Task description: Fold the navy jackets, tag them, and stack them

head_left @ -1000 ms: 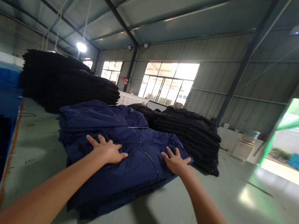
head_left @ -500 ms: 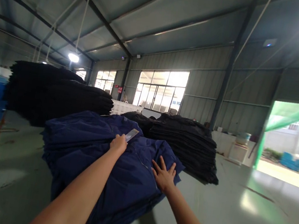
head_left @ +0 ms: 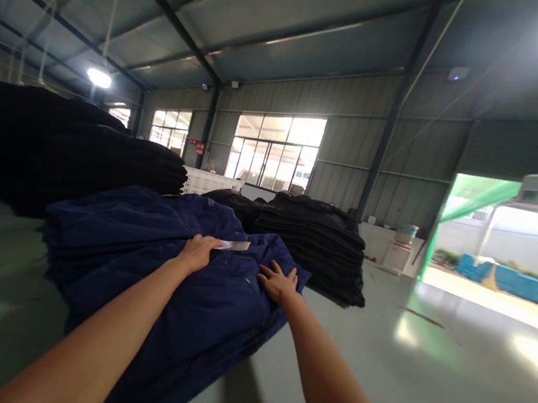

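While the head view looks forward over a broad stack of navy garments (head_left: 210,327), two bare hands rest on its upper layer; the directions here run clockwise from that stack's middle, with twelve at the top. The left hand (head_left: 198,253) lies towards one o'clock, its fingers drawn in narrow around one end of a thin, flat, pale strip (head_left: 236,246). The free end of that strip sticks out towards three o'clock, over the cloth; its surface is too small to make out. The right hand (head_left: 280,282) lies between two and three o'clock, near the stack's edge, its fingers spread wide on the fabric and holding nothing.

The navy layers sit creased and uneven on a glossy green floor (head_left: 350,368). Just beyond, between two and three o'clock, is a stack of black garments (head_left: 317,249), lower than the large black pile (head_left: 79,153) at ten. A white lattice crate (head_left: 211,184) stands near twelve, and a wide window (head_left: 277,149) at one. Farther off, past two o'clock, a green curtain (head_left: 472,198) hangs at a bright doorway. A lit lamp (head_left: 99,77) hangs at eleven.
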A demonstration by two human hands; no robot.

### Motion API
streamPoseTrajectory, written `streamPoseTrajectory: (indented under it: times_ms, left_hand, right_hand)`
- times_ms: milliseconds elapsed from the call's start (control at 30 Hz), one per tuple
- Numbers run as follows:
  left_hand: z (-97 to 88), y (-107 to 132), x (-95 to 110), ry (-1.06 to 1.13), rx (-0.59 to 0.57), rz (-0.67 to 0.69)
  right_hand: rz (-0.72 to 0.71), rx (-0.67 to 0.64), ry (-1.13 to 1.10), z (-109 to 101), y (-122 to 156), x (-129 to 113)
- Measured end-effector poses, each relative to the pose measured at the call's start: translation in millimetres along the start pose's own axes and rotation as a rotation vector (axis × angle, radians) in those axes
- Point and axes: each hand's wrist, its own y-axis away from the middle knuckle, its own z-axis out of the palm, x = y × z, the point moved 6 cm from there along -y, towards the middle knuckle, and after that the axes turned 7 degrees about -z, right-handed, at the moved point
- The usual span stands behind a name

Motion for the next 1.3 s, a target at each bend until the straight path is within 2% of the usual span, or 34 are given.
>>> streamPoseTrajectory:
  times_ms: [100,200,300,400,467,533,600,667,733,800,933,1100,1200,1300]
  left_hand:
    - [-20.4,8.1,13.9,-0.03,-0.077,-0.026]
    - [-41.0,36.5,44.6,-0.111,-0.173,0.012]
    - [-37.4,81.4,78.8,-0.133,-0.424,0.152]
    - [-21.6,117.0,92.8,-0.127,-0.592,0.244]
    - [-12.9,126.6,90.3,-0.153,-0.619,0.239]
    - [-11.5,129.4,88.0,-0.18,-0.592,0.214]
    - [-17.8,132.2,92.3,-0.205,-0.533,0.172]
    - [-26.7,140.6,109.0,-0.198,-0.452,0.166]
    - [-32.7,156.0,139.4,-0.129,-0.352,0.265]
    - [-31.9,176.9,175.9,-0.018,-0.267,0.441]
    - [-10.1,215.5,238.0,0.193,-0.228,0.738]
    - [21.7,239.1,310.4,0.409,-0.145,1.021]
    - [37.8,252.2,368.8,0.526,-0.121,1.15]
    - [48.4,279.0,434.2,0.617,-0.153,1.255]
  right_hand:
    - [0.023,0.015,0.038,-6.0,3.1,3.5]
    - [0.055,0.083,0.064,-14.0,11.7,9.4]
    - [0.038,0.1,0.057,-18.1,23.8,15.5]
    - [-0.037,0.093,0.075,-20.8,40.3,21.0]
    - [-0.084,0.064,0.076,-21.6,54.2,25.1]
    - [-0.106,0.06,0.072,-24.7,69.9,29.8]
    - [-0.119,0.095,0.072,-30.3,87.3,34.0]
    - [-0.159,0.141,0.081,-35.3,107.7,36.8]
    - [-0.221,0.191,0.092,-38.2,132.8,40.2]
    - [-0.272,0.229,0.104,-38.2,163.5,48.0]
    - [-0.272,0.217,0.138,-34.8,238.7,82.6]
    - [-0.145,0.183,0.201,-43.5,341.4,148.5]
    - [-0.007,0.177,0.238,-52.4,397.8,197.7]
    - [0.166,0.178,0.264,-61.4,453.7,251.6]
